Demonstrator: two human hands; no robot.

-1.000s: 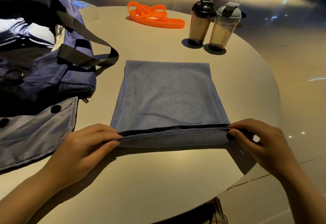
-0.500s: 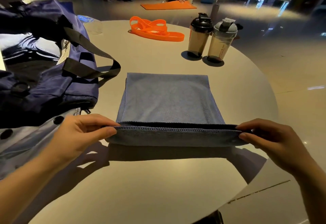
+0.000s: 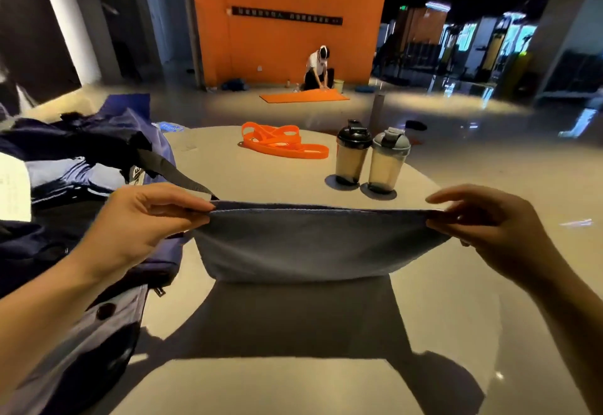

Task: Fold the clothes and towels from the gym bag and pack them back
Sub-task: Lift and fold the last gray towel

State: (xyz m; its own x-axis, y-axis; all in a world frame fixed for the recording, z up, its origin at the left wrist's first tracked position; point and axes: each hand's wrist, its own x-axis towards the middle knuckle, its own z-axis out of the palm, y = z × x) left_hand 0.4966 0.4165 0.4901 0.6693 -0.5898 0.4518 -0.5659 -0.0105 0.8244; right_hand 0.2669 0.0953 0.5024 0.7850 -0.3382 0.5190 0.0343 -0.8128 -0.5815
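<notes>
While both hands pinch it, towel (image 3: 310,245) hides its far half (folded?) — unclear.

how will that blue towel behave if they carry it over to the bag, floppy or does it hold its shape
Probably floppy: the towel sags in a curve between the left hand and the right hand, each pinching a top corner. It seems light, since fingertip pinches hold it up. Its lower edge still rests on the table, so it would likely drape or unfold if carried loosely.

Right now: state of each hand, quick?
Left hand: pinches the left corner of the blue towel, lifted edge.
Right hand: pinches the towel's right corner.
</notes>
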